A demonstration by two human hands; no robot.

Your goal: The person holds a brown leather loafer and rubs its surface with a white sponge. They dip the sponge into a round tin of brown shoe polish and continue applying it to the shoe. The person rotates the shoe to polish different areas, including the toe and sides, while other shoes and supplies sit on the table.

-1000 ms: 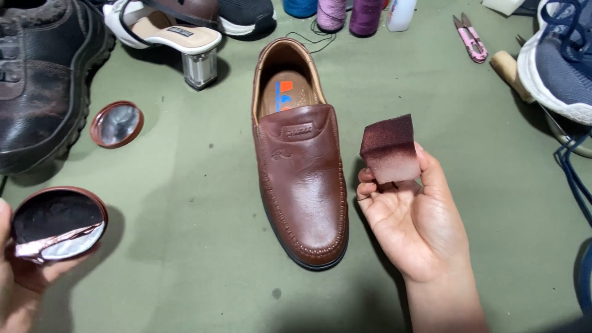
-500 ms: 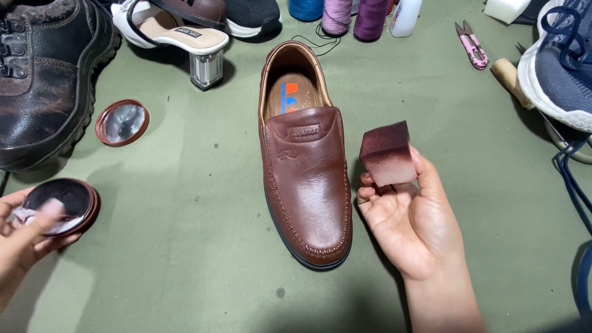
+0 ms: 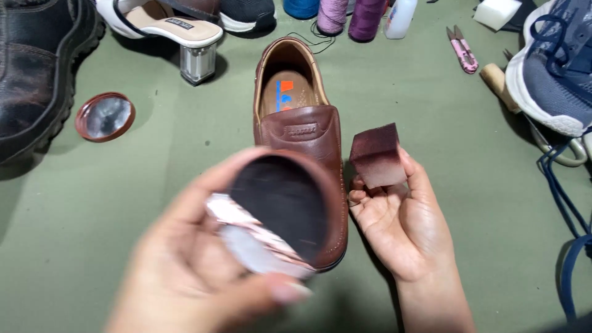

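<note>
A brown leather loafer (image 3: 300, 123) lies toe toward me on the green mat (image 3: 142, 191). My left hand (image 3: 191, 271) holds a round open tin of dark polish (image 3: 280, 206) up close to the camera, tilted, covering the loafer's toe; a peeled foil seal hangs at its lower edge. My right hand (image 3: 401, 222) rests palm up just right of the loafer, fingers pinching a stained maroon sponge block (image 3: 377, 155).
The tin's round lid (image 3: 105, 116) lies at the left beside a black boot (image 3: 37, 68). A white heeled sandal (image 3: 166, 28), thread spools (image 3: 348, 15), pink snips (image 3: 462, 49) and a white sponge (image 3: 498, 12) line the back. A blue sneaker (image 3: 558, 68) sits right.
My left hand has lifted the polish tin from the mat at the lower left up to the centre, in front of the loafer's toe. My right hand and the sponge have barely moved.
</note>
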